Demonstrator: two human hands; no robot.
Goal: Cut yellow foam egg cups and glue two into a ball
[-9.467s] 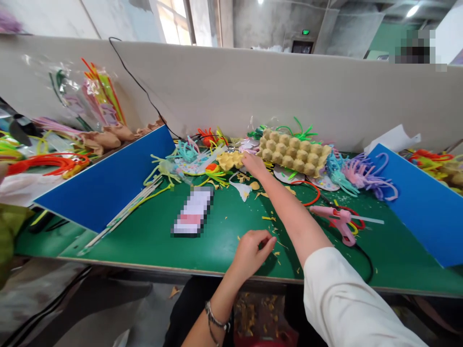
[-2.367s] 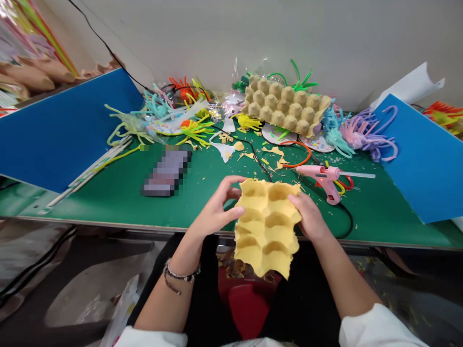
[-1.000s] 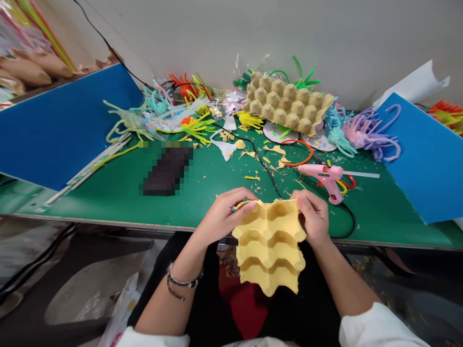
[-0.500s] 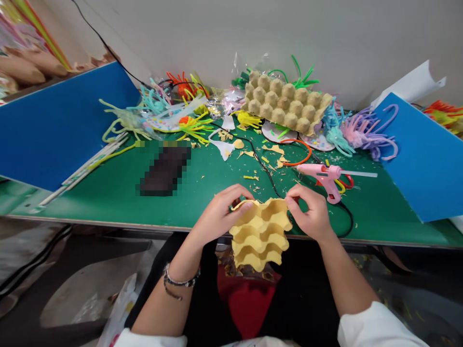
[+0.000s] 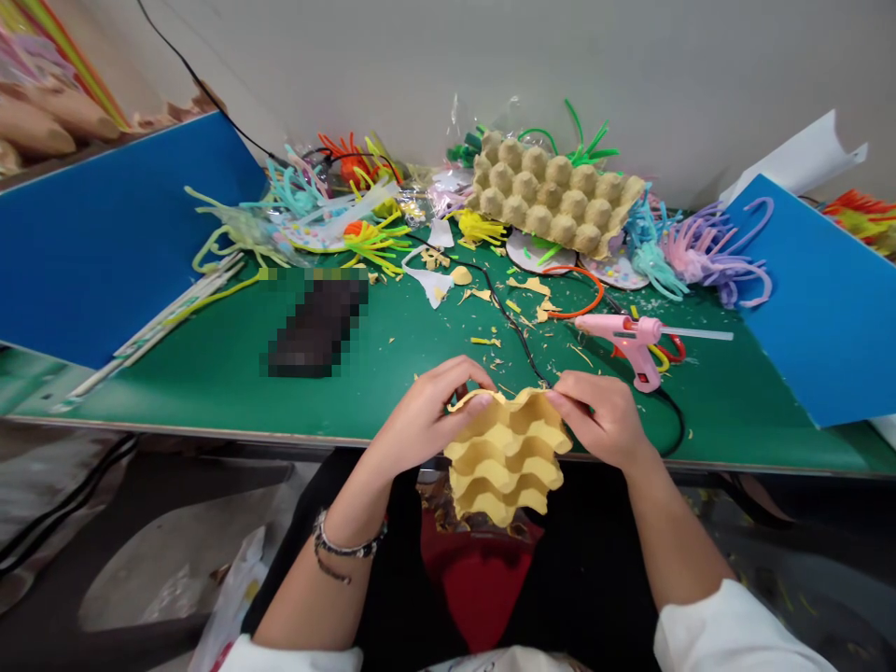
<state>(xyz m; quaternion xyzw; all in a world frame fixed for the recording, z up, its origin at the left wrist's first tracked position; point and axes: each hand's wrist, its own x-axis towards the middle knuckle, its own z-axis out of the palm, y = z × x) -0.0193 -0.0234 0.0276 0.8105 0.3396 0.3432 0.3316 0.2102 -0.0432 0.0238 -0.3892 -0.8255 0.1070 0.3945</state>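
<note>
A torn piece of yellow egg tray (image 5: 505,457) hangs over the front edge of the green table (image 5: 224,373), its cups facing me. My left hand (image 5: 432,413) pinches its upper left corner, fingers curled round the rim. My right hand (image 5: 599,418) pinches the upper right corner between thumb and fingers. Both hands sit close together just above the table's near edge.
A pink glue gun (image 5: 630,338) with a black cord lies right of my hands. A whole beige egg tray (image 5: 553,191) stands at the back among pipe cleaners (image 5: 707,247) and paper discs. Blue boards (image 5: 105,243) flank both sides. A dark phone-like object (image 5: 315,322) and yellow scraps lie mid-table.
The yellow tray piece has tilted away and down, so it looks shorter. My right hand has shifted from its side edge to a pinch on the top corner.
</note>
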